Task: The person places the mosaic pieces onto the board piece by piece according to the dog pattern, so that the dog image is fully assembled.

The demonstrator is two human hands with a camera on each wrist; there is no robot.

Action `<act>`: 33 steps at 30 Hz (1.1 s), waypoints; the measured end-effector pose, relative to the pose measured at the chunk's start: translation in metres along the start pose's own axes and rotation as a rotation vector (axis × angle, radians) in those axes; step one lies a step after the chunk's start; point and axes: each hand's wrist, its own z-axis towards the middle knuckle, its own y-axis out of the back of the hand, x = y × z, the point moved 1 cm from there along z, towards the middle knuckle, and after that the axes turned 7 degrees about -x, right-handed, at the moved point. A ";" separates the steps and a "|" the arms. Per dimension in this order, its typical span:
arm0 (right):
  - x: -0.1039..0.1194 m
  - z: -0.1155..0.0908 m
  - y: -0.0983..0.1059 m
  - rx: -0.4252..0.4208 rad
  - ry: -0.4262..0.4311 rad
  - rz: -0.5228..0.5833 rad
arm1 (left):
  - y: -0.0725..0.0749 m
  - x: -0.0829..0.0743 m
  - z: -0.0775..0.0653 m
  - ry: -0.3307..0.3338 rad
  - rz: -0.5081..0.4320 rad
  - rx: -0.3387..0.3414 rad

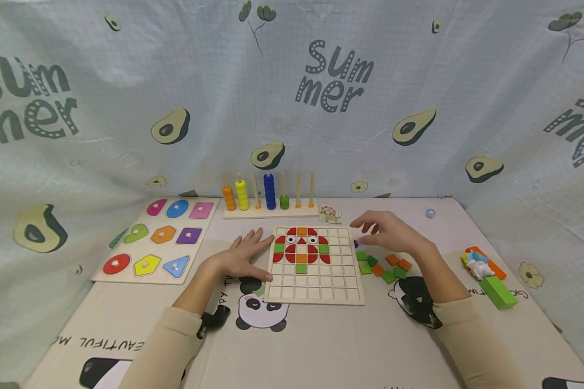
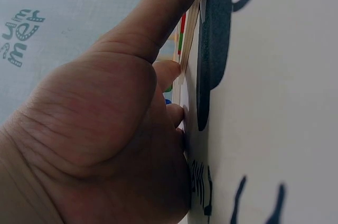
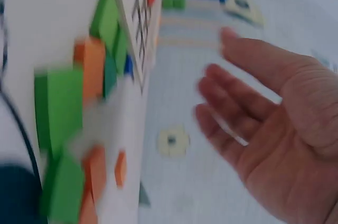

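A wooden grid board [image 1: 338, 281] lies on the table, with red, green, orange and eye-patterned tiles [image 1: 302, 246] forming an owl-like picture in its upper left cells. My left hand [image 1: 240, 259] rests at the board's left edge, fingers spread; in the left wrist view its thumb [image 2: 158, 15] touches the board's side. My right hand [image 1: 386, 231] hovers by the board's upper right corner. In the right wrist view its fingers [image 3: 237, 102] are loosely bent with nothing between them. Loose green tiles [image 1: 365, 268] and orange tiles [image 1: 392, 260] lie below it, and a blue piece [image 1: 356, 244] shows near the fingertips.
Behind the board stands a peg stacker [image 1: 272, 214] with coloured beads, next to a small pattern card [image 1: 330, 214]. A shape puzzle [image 1: 151, 216] lies left. On the right are a green block [image 1: 498, 292], a colourful toy [image 1: 478, 266] and a small blue ring [image 1: 430, 213].
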 end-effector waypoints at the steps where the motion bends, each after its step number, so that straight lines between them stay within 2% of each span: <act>1: -0.005 -0.003 0.004 0.016 -0.027 -0.013 | 0.000 0.000 0.000 0.000 -0.001 0.000; 6: -0.031 -0.016 0.017 0.128 -0.118 -0.029 | 0.000 -0.001 -0.002 -0.007 0.000 -0.010; 13: -0.057 -0.028 0.015 0.237 -0.267 -0.008 | 0.000 -0.001 -0.002 -0.009 -0.001 -0.011; 16: -0.062 -0.031 0.013 0.260 -0.288 0.006 | 0.000 0.000 -0.002 -0.007 -0.002 -0.010; 19: -0.065 -0.032 0.012 0.266 -0.271 0.018 | -0.001 0.000 -0.001 -0.002 0.003 -0.003; 24: -0.069 -0.031 0.012 0.241 -0.224 0.026 | -0.002 0.001 0.002 0.000 0.030 0.007; 30: -0.073 -0.026 0.011 0.129 -0.210 0.034 | -0.002 0.002 0.002 0.006 0.024 0.006; 33: -0.070 -0.022 0.010 0.076 -0.173 0.048 | -0.002 0.003 0.002 0.006 0.023 0.001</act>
